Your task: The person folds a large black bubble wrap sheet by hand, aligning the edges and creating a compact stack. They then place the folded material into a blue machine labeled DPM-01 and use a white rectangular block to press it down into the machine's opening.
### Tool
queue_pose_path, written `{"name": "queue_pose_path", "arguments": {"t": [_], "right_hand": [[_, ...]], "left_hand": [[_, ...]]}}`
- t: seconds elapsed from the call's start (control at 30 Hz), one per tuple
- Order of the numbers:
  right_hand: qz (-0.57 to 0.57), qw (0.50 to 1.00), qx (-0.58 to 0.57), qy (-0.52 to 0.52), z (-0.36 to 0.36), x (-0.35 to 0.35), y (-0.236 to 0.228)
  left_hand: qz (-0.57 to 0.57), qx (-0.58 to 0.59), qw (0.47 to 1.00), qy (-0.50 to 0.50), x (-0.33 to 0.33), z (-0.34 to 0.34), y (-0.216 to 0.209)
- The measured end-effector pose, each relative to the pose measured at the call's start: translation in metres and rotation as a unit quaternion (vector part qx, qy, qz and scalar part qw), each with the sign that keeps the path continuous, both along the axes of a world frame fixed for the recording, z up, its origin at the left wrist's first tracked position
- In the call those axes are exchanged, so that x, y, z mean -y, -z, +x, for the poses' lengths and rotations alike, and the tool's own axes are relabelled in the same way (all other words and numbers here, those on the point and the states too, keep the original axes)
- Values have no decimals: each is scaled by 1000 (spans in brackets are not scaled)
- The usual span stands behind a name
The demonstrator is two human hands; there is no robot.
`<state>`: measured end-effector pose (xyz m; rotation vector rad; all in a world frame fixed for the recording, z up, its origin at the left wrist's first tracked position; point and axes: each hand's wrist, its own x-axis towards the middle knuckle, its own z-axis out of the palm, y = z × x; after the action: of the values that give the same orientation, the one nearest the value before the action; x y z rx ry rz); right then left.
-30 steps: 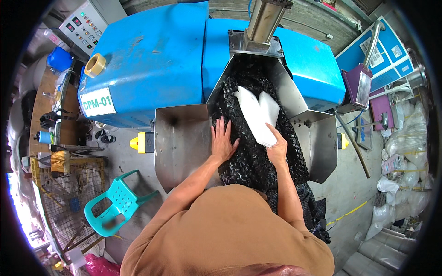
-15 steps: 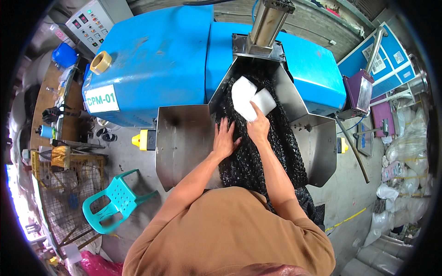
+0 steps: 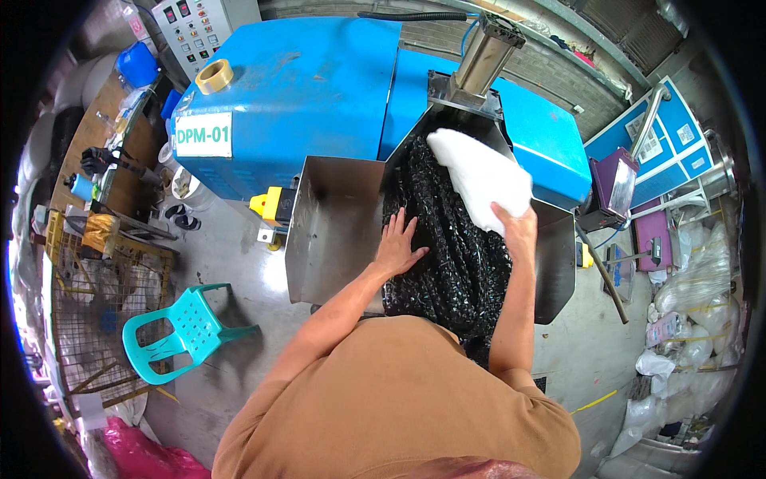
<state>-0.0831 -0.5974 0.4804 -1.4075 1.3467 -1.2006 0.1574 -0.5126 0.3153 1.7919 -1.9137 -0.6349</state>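
A long bunch of black, shiny plastic sheeting [image 3: 447, 271] lies in the metal feed trough [image 3: 331, 231] of a blue machine [image 3: 295, 104]. My left hand [image 3: 399, 243] rests flat on the left side of the sheeting, its fingers spread. In my right hand [image 3: 515, 227] is the lower right end of a soft white sheet [image 3: 483, 176], which looks like foam or film. The white sheet stretches up across the right part of the sheeting toward the machine's mouth. My right fingertips are partly hidden by it.
A metal cylinder [image 3: 487, 60] rises above the trough. Yellow-and-black switch boxes [image 3: 273, 206] flank it. At the left are a green plastic chair [image 3: 183, 331] and a wire cage [image 3: 112, 299]. A tape roll [image 3: 214, 77] sits on the machine. Clear plastic bags [image 3: 694, 271] are piled at the right.
My right hand has moved right and closed on the white sheet, which now spreads out longer toward the right. My left hand still lies on the black sheeting. The whole view has shifted slightly.
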Motion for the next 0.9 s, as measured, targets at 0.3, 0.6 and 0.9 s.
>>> {"name": "queue_pose_path", "arguments": {"t": [0.3,0.6,0.9], "right_hand": [[-104,963,-38,248,-40,-39,27],[43,938,-263,224,-34,-58,39],[-71,909,-403,73,-54,-21,-7]], "left_hand": [[22,-29,999,-1,1,-5,-2],[81,-45,996,14,12,-7,-14],[148,1,989,17,28,-16,-26]]}}
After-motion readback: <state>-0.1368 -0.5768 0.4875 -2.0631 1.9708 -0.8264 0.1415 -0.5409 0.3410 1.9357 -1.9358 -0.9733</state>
